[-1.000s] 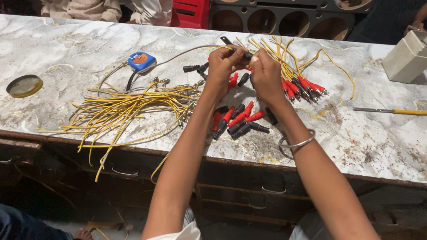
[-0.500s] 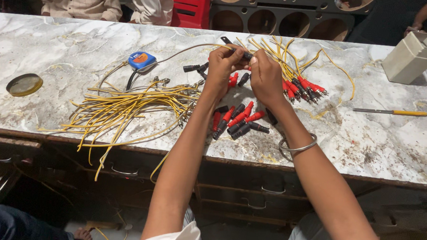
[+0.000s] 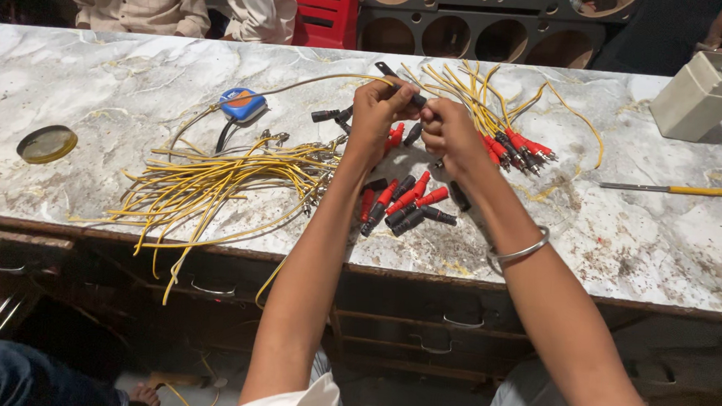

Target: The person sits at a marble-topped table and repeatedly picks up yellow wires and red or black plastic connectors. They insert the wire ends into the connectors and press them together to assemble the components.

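Over the middle of a marble worktop (image 3: 120, 91), my left hand (image 3: 378, 113) and my right hand (image 3: 447, 133) meet and pinch a yellow wire with a black plug cover (image 3: 400, 80) between the fingers. Just below the hands lie several loose red and black plug covers (image 3: 406, 201). To the left is a heap of bare-ended yellow wires (image 3: 214, 179). A fanned bundle of yellow wires fitted with red and black plugs (image 3: 505, 128) lies to the right of my right hand. A metal bangle (image 3: 519, 254) sits on my right wrist.
A blue tape measure (image 3: 243, 104) lies left of the hands, a round brass lid (image 3: 47, 144) at far left. A beige box (image 3: 700, 95) and a yellow-handled tool (image 3: 674, 190) are at right. People stand behind the top; a red crate (image 3: 326, 7) is there too.
Both hands stay in the same spot, with only small finger movements on the wire and plug cover. Nothing else on the worktop has moved.
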